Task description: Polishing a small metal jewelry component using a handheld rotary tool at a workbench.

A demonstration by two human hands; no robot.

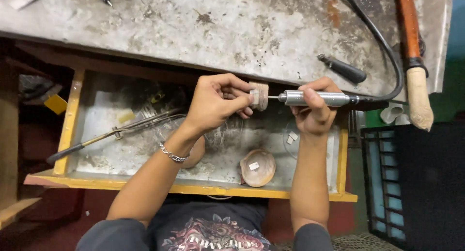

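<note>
Two bare hands are working close together at the front edge of a worn grey desk [232, 28], seen from the head camera looking down. The left hand [215, 101] is pinching a small white piece [254, 97] between thumb and fingertips, its grip clenched on that piece, which is being pressed against a short wooden peg [262, 95] jutting from the desk edge. The right hand [315, 110] is grasping a slim metal rotary handpiece [310, 98], fingers wrapped round the barrel; its thin tip is pointing left and meeting the white piece just beside the left grip. A black flexible cable [387, 52] is running from the back of the handpiece, up and away over the desk.

Below both grips an open drawer with a yellow frame [72, 120] is lying pulled out. Under the right grip, a shell-shaped dish [259, 171] is resting in the drawer with a small white chip in it. Left of the left grip, long metal tongs [121, 130] are lying across the drawer. Above the right grip, a black-handled tool [346, 70] is lying on the desk, and farther right a wooden-handled mallet [416, 76] is lying along the edge. A chain bracelet [172, 155] is circling the left wrist.
</note>
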